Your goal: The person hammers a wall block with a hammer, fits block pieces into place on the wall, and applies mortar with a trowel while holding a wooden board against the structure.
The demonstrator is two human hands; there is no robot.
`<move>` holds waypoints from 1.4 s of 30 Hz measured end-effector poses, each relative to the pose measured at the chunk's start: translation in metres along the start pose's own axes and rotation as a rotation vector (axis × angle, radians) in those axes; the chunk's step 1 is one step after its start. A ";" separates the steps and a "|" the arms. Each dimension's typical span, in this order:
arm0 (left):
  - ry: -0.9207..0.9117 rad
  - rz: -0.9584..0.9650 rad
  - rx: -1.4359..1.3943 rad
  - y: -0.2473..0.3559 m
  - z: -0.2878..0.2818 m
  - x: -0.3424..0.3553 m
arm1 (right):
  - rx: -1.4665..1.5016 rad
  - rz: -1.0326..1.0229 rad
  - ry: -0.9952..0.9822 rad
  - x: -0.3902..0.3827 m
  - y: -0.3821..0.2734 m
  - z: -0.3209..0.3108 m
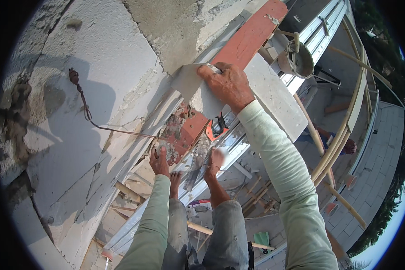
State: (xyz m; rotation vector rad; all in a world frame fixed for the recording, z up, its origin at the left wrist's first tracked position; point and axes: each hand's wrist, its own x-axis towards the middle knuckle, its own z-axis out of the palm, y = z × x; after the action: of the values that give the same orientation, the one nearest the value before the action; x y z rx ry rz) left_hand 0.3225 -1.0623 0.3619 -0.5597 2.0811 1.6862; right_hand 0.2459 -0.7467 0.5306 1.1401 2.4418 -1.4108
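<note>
My right hand (pixel 227 85) grips the upper edge of a pale concrete block (pixel 201 96), thumb and fingers curled over its corner. A broad pale face (pixel 276 96) shows beyond my right wrist; whether it belongs to the same block I cannot tell. Lower down, my left hand (pixel 159 161) is beside the wall, thumb and fingers apart, with nothing visible in it. A thin brown cord (pixel 117 130) runs from a knotted end on the wall to just above that hand. Between my hands lies a handsaw (pixel 216 127) with an orange and black handle, near my bare feet.
A reddish board (pixel 252 36) extends beyond the block, and mortar crumbs cover its near part (pixel 182 132). At the upper right hangs or stands a bucket (pixel 297 62). Metal rails and wooden poles (pixel 319 144) cross over a lower level, where another person (pixel 346 146) is. The rough wall (pixel 94 49) fills the left.
</note>
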 end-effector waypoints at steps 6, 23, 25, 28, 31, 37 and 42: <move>-0.060 -0.136 -0.083 0.009 0.001 -0.007 | -0.767 -0.691 0.019 0.019 0.007 0.000; -0.068 -0.045 0.016 0.002 0.002 -0.005 | -0.247 -0.069 0.085 0.013 -0.012 0.009; -0.043 -0.068 0.049 -0.001 0.005 -0.005 | -0.247 -0.077 0.112 0.010 -0.005 0.005; -0.053 0.026 0.003 -0.006 0.006 -0.001 | -0.199 -0.098 0.110 0.001 0.003 -0.002; -0.129 -0.004 0.019 -0.017 -0.002 0.008 | -0.134 -0.083 0.165 -0.010 0.011 -0.002; -0.095 -0.014 0.083 -0.005 -0.009 0.009 | 0.030 -0.054 0.199 -0.023 0.006 0.000; -0.143 -0.112 0.113 0.011 -0.004 0.014 | 0.119 -0.091 0.291 -0.022 0.023 -0.002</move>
State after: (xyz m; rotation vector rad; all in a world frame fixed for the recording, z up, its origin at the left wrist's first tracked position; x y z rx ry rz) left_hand 0.3044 -1.0649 0.3637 -0.4959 1.9906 1.4905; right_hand 0.2774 -0.7505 0.5249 1.3635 2.6654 -1.5311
